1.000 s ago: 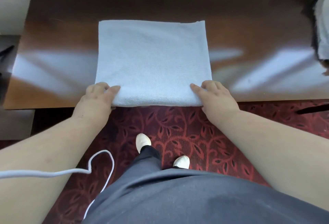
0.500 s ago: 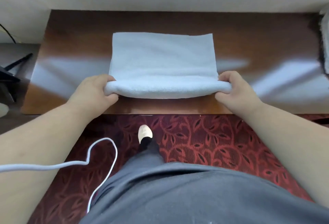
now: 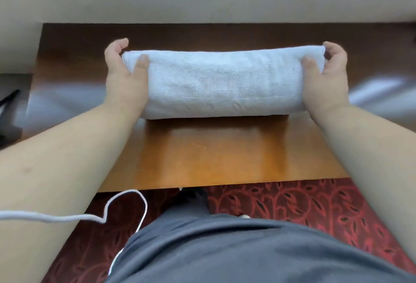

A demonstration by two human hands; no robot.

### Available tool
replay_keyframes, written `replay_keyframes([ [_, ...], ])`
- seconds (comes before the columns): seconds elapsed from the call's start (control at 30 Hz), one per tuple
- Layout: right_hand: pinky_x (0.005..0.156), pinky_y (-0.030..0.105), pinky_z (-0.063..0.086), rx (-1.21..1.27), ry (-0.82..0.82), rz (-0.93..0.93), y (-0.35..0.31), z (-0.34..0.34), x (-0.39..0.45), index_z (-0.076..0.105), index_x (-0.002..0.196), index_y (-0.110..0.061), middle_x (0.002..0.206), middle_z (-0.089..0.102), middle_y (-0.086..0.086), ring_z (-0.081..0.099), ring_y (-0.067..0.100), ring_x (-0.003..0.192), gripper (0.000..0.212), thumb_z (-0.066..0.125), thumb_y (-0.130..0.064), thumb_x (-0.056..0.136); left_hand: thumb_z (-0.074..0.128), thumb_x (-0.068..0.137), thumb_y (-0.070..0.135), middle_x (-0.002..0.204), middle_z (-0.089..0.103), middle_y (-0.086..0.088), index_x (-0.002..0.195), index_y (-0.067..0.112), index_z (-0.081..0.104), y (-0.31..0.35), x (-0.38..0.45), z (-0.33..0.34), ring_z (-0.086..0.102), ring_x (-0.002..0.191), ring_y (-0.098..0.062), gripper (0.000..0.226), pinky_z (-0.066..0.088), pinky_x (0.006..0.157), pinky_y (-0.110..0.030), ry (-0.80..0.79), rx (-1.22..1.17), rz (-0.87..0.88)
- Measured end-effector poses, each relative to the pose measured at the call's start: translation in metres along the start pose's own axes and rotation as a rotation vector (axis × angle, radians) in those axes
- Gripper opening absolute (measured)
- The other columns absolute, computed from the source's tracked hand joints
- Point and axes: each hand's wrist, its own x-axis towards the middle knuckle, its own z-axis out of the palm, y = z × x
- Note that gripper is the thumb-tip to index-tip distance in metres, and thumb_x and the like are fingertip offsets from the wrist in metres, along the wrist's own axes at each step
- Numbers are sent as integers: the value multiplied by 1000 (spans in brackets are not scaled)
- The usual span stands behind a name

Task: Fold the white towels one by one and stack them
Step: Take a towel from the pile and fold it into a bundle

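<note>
A white towel (image 3: 225,82) lies folded over into a long, narrow band across the far half of the brown wooden table (image 3: 213,154). My left hand (image 3: 123,75) grips its left end, thumb on top and fingers curled behind the far edge. My right hand (image 3: 324,75) grips the right end the same way. The far edge of the towel sits between my thumbs and fingers. No other towels or stack show in this view.
A pale wall runs right behind the table's far edge. A white cable (image 3: 94,215) loops in front of my left forearm. Red patterned carpet (image 3: 304,204) lies below the table's near edge. A dark object (image 3: 9,111) sits at the left.
Both hands lifted the towel's near edge and carried it over to the far edge, halving the towel's depth. The view has moved closer to the table.
</note>
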Motion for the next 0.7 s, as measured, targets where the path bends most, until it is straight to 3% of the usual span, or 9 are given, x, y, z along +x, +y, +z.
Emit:
replay_keyframes([
  [0.07, 92, 13, 39, -29, 29, 20, -3, 11, 15, 43, 136, -37, 120, 51, -28, 51, -8, 109, 53, 51, -55, 86, 47, 95, 46, 126, 47, 17, 137, 37, 37, 2, 21, 10, 45, 110, -3, 45, 29, 86, -10, 8, 43, 6],
  [0.13, 84, 11, 35, -74, 30, 52, -5, 22, 26, 44, 135, -40, 115, 52, -30, 52, -9, 101, 52, 48, -57, 87, 46, 96, 48, 122, 47, 17, 137, 36, 38, 2, 40, 19, 47, 101, -1, 44, 28, 74, -3, -11, 97, -4],
  [0.27, 92, 19, 28, -222, -6, 103, 5, 38, 48, 42, 142, -37, 134, 53, -17, 47, 3, 114, 51, 46, -53, 93, 45, 94, 53, 110, 49, 13, 133, 39, 43, -6, 68, 36, 47, 81, 1, 42, 26, 63, -7, -58, 185, -77],
  [0.37, 91, 23, 29, -310, -23, 161, 13, 48, 57, 40, 143, -30, 135, 55, -5, 51, 18, 121, 50, 45, -48, 97, 43, 94, 55, 114, 55, 9, 133, 39, 48, -12, 83, 45, 51, 91, -9, 42, 32, 81, -18, -102, 272, -86],
  [0.47, 85, 29, 32, -359, -14, 193, 14, 57, 55, 37, 142, -28, 109, 52, -6, 49, 20, 97, 47, 41, -44, 99, 39, 96, 54, 131, 57, 2, 135, 38, 49, -14, 88, 51, 52, 114, -20, 43, 30, 86, -22, -164, 404, -16],
  [0.53, 81, 32, 33, -393, -7, 204, 13, 61, 53, 35, 142, -29, 105, 51, -6, 48, 21, 92, 45, 40, -44, 99, 37, 98, 52, 136, 54, -3, 139, 35, 44, -10, 86, 53, 52, 119, -26, 45, 31, 86, -27, -202, 493, 18],
  [0.63, 83, 33, 34, -432, 0, 206, 11, 62, 56, 35, 142, -28, 127, 54, 1, 55, 27, 106, 46, 41, -43, 99, 42, 99, 45, 149, 35, -11, 145, 31, 35, 9, 82, 55, 43, 126, -35, 49, 34, 99, -41, -124, 659, 102],
  [0.7, 85, 32, 35, -432, 14, 197, 9, 61, 57, 37, 142, -26, 141, 46, 4, 54, 28, 117, 46, 44, -41, 99, 49, 95, 38, 155, 29, -13, 143, 33, 40, 30, 65, 62, 34, 135, -37, 49, 28, 109, -47, -55, 692, 409],
])
